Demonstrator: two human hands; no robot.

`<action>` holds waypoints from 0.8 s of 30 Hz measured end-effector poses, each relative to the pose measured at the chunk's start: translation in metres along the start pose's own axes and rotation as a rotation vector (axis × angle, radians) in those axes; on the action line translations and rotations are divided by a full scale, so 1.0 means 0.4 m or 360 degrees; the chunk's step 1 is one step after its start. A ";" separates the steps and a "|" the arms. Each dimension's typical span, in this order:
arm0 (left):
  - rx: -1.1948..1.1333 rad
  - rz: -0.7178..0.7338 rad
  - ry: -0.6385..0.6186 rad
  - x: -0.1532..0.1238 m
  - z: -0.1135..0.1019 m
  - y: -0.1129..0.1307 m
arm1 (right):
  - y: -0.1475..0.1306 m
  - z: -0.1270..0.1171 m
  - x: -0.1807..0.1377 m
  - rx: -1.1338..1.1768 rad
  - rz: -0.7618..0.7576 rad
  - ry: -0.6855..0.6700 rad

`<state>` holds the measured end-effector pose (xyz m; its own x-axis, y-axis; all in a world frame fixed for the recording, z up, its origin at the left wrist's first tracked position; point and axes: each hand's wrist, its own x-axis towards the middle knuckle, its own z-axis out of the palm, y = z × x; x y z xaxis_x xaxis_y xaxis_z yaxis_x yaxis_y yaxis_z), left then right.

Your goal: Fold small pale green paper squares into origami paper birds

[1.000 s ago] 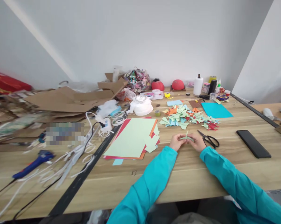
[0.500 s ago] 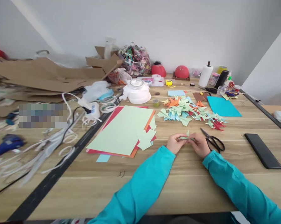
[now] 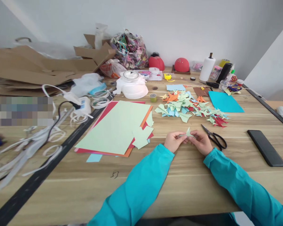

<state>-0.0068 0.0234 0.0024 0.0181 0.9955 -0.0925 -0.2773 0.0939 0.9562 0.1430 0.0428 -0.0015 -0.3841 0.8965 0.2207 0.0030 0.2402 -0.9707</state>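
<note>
My left hand (image 3: 173, 142) and my right hand (image 3: 202, 142) rest on the wooden table (image 3: 89, 182), both pinching a small pale green folded paper piece (image 3: 187, 133) between their fingertips. Teal sleeves cover both arms. Just right of my right hand lie black scissors (image 3: 214, 137). Beyond the hands spreads a pile of folded paper shapes (image 3: 190, 110) in green, blue, orange and red. Left of my left hand sits a stack of coloured paper sheets (image 3: 118, 128) with a pale green sheet on top.
A black phone (image 3: 266, 147) lies at the right. A turquoise sheet (image 3: 225, 102), paper towel roll (image 3: 207, 69), white pot (image 3: 132, 88), flattened cardboard (image 3: 45, 67), white strips and cables (image 3: 38, 141) and a black seam (image 3: 45, 169) fill the table.
The view has swung to the right and down, so everything on the table shifted left in the frame. My hands stay together on the green paper piece, with one point now raised.
</note>
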 end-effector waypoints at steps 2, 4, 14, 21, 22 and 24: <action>-0.0037 0.0001 0.0003 0.001 0.001 0.002 | -0.006 0.002 0.002 0.0145 0.0080 -0.0010; -0.0056 -0.0001 0.0005 0.000 0.003 0.004 | -0.010 0.002 0.004 0.0240 0.0149 0.0004; -0.0071 -0.0050 0.0038 -0.030 0.020 0.009 | -0.016 0.011 -0.013 0.0423 0.0255 0.0015; -0.0105 0.0006 0.0051 -0.023 0.018 0.008 | -0.017 0.015 -0.016 0.0536 0.0227 -0.0039; -0.0108 0.0011 0.0052 -0.023 0.019 0.009 | -0.017 0.015 -0.016 0.0536 0.0217 -0.0039; -0.0107 0.0001 0.0053 -0.024 0.021 0.013 | -0.018 0.015 -0.016 0.0536 0.0205 -0.0033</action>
<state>-0.0003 0.0143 0.0106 -0.0138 0.9947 -0.1020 -0.3409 0.0912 0.9357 0.1400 0.0333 0.0035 -0.4188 0.9030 0.0961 -0.2505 -0.0132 -0.9680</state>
